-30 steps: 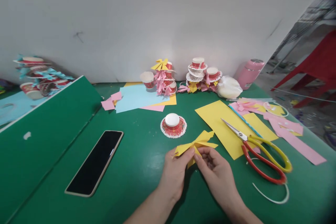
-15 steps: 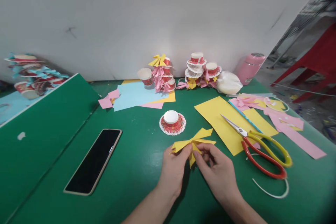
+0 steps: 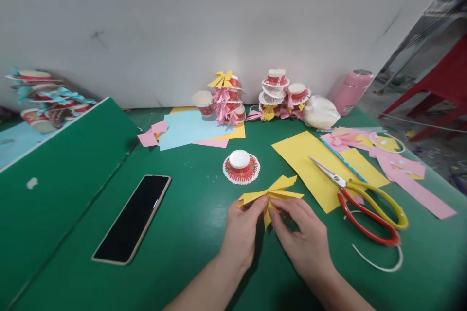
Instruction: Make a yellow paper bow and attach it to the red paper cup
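Observation:
A folded yellow paper bow [image 3: 280, 188] is pinched at its middle between my two hands, with its loops and tails spreading outward. My left hand [image 3: 245, 227] grips it from the left, thumb near the centre. From the right, the thumb and fingertips of my right hand [image 3: 304, 233] close on the lower part of the bow. Just beyond it on the green table [image 3: 189, 233] rests a small hat [image 3: 240, 167] made from a paper cup, with a white top and a fringed red-and-white brim.
Right of my hands, red-and-yellow-handled scissors [image 3: 359, 199] lie on yellow paper [image 3: 306, 165] beside a blue pencil [image 3: 343, 159]. A phone [image 3: 133, 218] lies left. Paper-cup hats [image 3: 276, 87], a cup [image 3: 203, 102], a pink bottle [image 3: 353, 91] and blue paper [image 3: 193, 129] are at the back.
My fingers have shifted slightly around the bow's middle, and both hands still hold it. The whole view has moved a little; objects on the table stay put.

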`<state>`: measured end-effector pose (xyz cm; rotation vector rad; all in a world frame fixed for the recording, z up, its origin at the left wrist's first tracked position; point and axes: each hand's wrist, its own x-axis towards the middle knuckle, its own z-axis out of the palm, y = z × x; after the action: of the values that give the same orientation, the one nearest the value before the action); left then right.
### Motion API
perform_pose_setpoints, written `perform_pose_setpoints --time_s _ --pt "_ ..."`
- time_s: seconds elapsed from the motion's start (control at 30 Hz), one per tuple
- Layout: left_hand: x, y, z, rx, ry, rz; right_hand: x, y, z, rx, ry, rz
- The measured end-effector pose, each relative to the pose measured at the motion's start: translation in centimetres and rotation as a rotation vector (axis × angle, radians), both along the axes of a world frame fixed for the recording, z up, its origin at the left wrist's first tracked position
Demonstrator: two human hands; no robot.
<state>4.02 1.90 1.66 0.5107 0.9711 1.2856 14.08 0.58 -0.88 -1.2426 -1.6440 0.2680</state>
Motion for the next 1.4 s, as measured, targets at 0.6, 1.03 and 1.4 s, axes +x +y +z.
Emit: perform_pose_setpoints --time_s 0.6,1.03,1.4 --pt "-0.03 0.28 0.70 0.021 0.041 -0.038 0.46 0.17 0.70 0.212 -0.252 0.009" --pt "-0.43 0.24 0.04 0.007 0.123 -0.144 0.43 0.02 0.36 0.034 -0.054 -0.030" --pt "-0.47 0.25 0.36 0.034 0.214 -0.212 0.53 -0.02 0.40 -0.097 0.069 -0.034"
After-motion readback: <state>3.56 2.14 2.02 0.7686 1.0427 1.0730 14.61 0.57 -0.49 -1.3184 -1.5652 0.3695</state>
